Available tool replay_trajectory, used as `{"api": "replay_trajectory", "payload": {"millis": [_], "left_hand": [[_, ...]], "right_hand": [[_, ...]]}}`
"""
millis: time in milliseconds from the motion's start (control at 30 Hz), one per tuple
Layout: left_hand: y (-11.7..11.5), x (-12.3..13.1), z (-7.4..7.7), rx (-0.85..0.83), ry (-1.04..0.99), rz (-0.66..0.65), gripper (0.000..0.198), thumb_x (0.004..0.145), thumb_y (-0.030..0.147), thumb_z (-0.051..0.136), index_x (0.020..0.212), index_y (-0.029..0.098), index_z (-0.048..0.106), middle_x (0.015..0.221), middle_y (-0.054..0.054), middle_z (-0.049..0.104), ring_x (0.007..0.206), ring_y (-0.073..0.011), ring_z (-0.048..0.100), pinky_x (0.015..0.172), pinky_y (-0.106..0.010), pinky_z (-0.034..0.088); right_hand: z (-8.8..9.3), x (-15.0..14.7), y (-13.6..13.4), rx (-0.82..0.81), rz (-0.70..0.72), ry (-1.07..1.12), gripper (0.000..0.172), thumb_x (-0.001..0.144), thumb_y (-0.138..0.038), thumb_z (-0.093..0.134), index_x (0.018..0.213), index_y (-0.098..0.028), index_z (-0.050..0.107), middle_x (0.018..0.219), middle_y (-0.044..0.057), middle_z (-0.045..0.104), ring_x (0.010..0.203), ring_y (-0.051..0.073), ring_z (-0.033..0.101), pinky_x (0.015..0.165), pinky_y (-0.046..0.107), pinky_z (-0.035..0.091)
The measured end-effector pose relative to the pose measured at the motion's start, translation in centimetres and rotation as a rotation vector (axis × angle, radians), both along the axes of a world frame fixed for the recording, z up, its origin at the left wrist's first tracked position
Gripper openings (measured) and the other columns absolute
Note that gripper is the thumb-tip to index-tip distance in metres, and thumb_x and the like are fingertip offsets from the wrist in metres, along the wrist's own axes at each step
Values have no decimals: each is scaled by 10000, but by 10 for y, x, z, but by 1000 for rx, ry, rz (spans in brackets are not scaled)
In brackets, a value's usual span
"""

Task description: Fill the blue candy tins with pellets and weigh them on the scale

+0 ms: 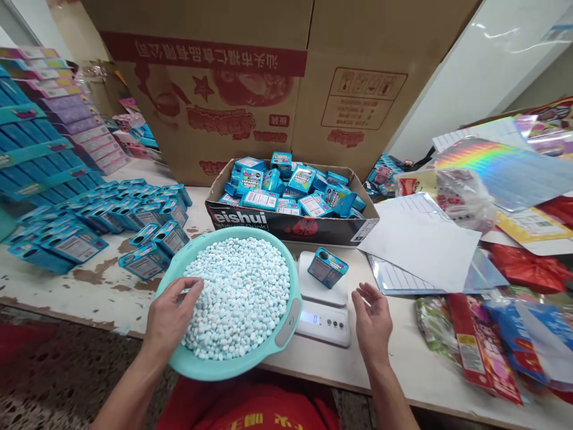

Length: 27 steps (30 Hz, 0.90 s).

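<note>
A turquoise bowl [290, 269] holds a heap of small white and pale blue candies [237, 298]. Over its left rim reaches my left hand [172, 316], thumb and fingertips drawn together at the candies; whatever they hold is hidden. To the bowl's right, a white digital scale [322, 325] shows 0 on its display. A small blue candy box [328, 267] stands on the scale's platform, a dark round opening in its top. My right hand [373, 316] is just right of the scale, open and apart from the box, fingers loosely curved.
Several blue boxes [145, 266] stand grouped on the table to the left, before stacked display packs [36, 143]. Behind the bowl, an open carton [286, 224] is full of blue boxes against a big cardboard box [268, 77]. White sheets [421, 245] and candy packets [483, 346] lie right.
</note>
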<state>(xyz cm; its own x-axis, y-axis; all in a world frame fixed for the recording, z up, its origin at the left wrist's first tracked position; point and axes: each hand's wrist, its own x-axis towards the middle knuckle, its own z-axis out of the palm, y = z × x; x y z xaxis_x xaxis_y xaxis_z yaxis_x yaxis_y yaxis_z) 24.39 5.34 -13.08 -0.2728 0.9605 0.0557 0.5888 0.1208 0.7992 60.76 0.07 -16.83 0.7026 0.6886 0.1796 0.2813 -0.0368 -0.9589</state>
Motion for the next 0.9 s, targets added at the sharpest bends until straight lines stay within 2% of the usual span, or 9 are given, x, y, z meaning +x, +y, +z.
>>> {"api": "replay_trajectory", "payload": {"millis": [200,367,600,767,900], "left_hand": [[3,4,6,-46,-10,-3,306,713,526,552,761,247,668,852,2,698,775,-195,634,723,-254,492],[2,4,6,-63,-12,10,310,711,532,556,757,248,671,844,5,701,783,-196,633,712,-246,491],[1,2,-1,-56,-63,13,329,717,540,562,787,237,669,843,9,699,801,-188,631,714,-232,491],[3,2,-4,-51,-38,-50,331,733,535,545,782,227,656,850,7,702,780,-182,621,735,-244,494],[4,3,-5,-46,5,-167,324,778,519,521,827,224,646,921,-14,695,832,-194,629,782,-276,495]], "right_hand": [[-7,8,-27,-109,-86,22,520,671,-537,695,1009,-156,591,1059,126,637,987,254,594,907,449,470],[-7,6,-26,-123,-81,30,487,668,-532,694,969,-156,618,1003,112,662,956,246,605,883,421,483],[-8,2,-21,-124,-48,35,472,666,-526,697,949,-155,626,980,110,673,927,241,617,858,406,497],[-8,0,-20,-108,-17,44,466,666,-520,703,944,-154,625,968,107,676,913,239,622,858,408,499],[-7,-3,-18,-101,4,45,471,667,-522,707,945,-152,621,974,111,672,917,242,621,851,412,503]]}}
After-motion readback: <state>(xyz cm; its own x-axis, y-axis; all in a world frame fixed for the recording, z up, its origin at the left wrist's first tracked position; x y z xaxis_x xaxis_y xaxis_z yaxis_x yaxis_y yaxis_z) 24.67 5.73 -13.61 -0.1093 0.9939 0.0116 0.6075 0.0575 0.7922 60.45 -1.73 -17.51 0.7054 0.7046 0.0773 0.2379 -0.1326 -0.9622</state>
